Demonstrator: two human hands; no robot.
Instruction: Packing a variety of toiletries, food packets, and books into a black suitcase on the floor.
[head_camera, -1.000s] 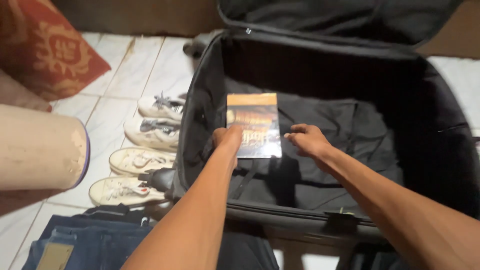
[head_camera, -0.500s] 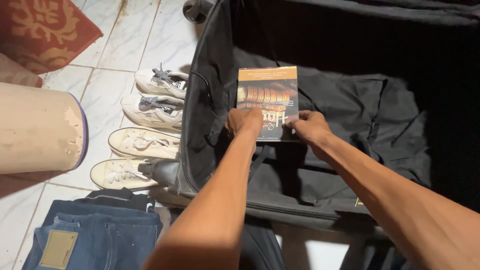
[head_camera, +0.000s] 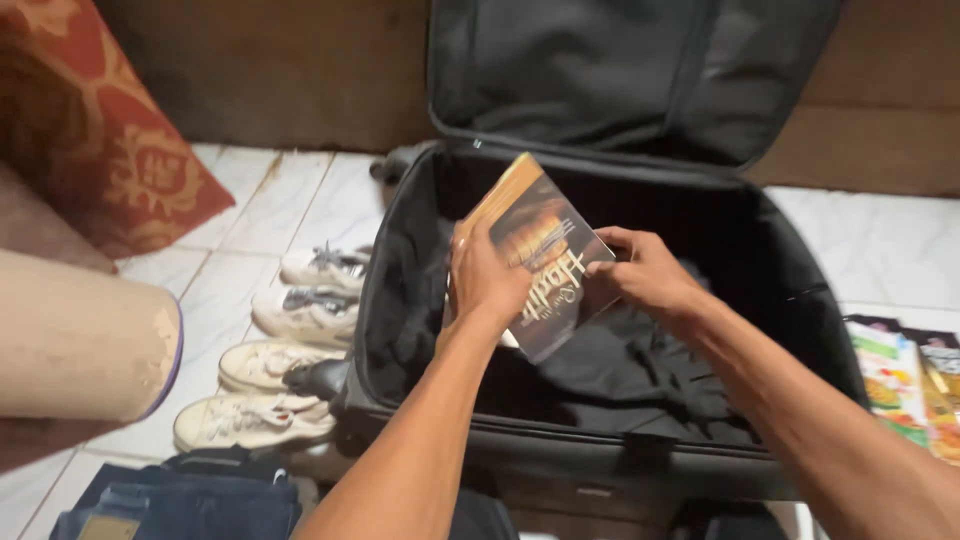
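A glossy book (head_camera: 545, 255) with an orange and dark cover is lifted and tilted above the inside of an open black suitcase (head_camera: 800, 300). My left hand (head_camera: 483, 275) grips the book's left edge and lower part. My right hand (head_camera: 648, 272) holds its right edge. Dark folded clothing (head_camera: 640, 370) lies on the suitcase bottom beneath the book. The suitcase lid (head_camera: 620, 70) stands open against the wall behind.
Two pairs of pale sneakers (head_camera: 295, 340) line the tiled floor left of the suitcase. A beige cushion roll (head_camera: 80, 340) and a red patterned pillow (head_camera: 110, 130) sit at the left. Blue jeans (head_camera: 180, 505) lie at the bottom left; colourful books (head_camera: 905, 385) lie at the right.
The book lay flat on the clothing in the suitcase; both hands have now gripped it and raised it, tilted. The camera view has lifted, showing the lid and wall.
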